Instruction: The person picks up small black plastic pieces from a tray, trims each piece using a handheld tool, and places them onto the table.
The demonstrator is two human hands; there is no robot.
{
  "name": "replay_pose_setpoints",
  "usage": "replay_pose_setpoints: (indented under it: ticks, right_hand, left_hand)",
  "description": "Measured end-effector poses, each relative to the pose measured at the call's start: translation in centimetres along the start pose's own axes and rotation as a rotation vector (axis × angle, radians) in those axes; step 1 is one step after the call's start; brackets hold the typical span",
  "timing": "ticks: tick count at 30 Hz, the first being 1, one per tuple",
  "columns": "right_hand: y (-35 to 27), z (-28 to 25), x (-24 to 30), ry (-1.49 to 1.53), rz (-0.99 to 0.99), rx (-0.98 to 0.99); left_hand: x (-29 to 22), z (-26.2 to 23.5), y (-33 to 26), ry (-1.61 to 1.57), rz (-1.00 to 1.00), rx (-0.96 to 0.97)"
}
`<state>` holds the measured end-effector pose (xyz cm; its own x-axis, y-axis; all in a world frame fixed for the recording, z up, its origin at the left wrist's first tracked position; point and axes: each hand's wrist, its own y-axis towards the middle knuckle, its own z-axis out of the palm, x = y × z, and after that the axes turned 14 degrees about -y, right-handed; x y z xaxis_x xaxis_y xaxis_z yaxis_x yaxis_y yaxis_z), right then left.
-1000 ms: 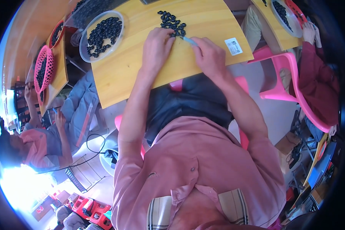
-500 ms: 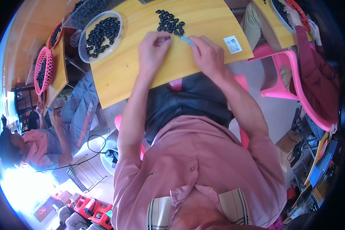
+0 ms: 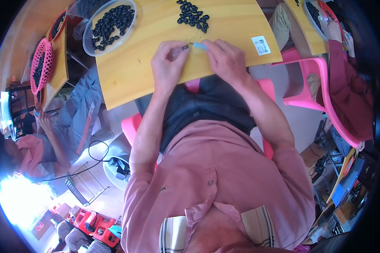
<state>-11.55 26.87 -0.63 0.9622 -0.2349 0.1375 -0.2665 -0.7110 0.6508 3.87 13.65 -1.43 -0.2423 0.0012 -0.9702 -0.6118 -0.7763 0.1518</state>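
Observation:
Above the near part of the wooden table (image 3: 147, 80), my left hand (image 3: 168, 63) pinches a small black part (image 3: 185, 47) between thumb and fingertips. My right hand (image 3: 227, 59) is closed round a slim light-blue tool (image 3: 200, 46) whose thin tip points left. That tip is right beside the black part; whether they touch is too small to tell. Beyond my hands lies a loose pile of small round black parts (image 3: 193, 17). To the left, a clear round bowl (image 3: 87, 43) holds many more of them.
A white label (image 3: 260, 45) lies at the table's right side. A pink chair (image 3: 321, 80) and a co-worker's maroon sleeve (image 3: 346, 84) are to the right. On the left, another person sits by a table with a pink basket (image 3: 49, 63) of black parts.
The tool's tip has come closer to the black part in my left hand. My hands are now farther from the pile, and the whole view has shifted slightly.

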Motion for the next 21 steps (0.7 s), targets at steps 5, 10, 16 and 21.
replay_pose_setpoints:
  ticks: [5, 10, 16, 21]
  right_hand:
    - [0.1, -0.21, 0.38, -0.012, -0.039, -0.019]
    - [-0.19, -0.15, 0.5, 0.017, -0.044, 0.012]
    - [-0.15, -0.19, 0.54, -0.006, -0.056, 0.01]
    - [-0.04, 0.04, 0.47, -0.035, -0.055, -0.002]
  left_hand:
    - [-0.34, 0.53, -0.07, -0.055, -0.018, -0.038]
    - [-0.45, 0.6, -0.14, -0.061, -0.021, -0.01]
    - [-0.57, 0.7, -0.15, -0.049, -0.028, -0.003]
    - [-0.32, 0.6, -0.12, -0.104, -0.041, 0.005]
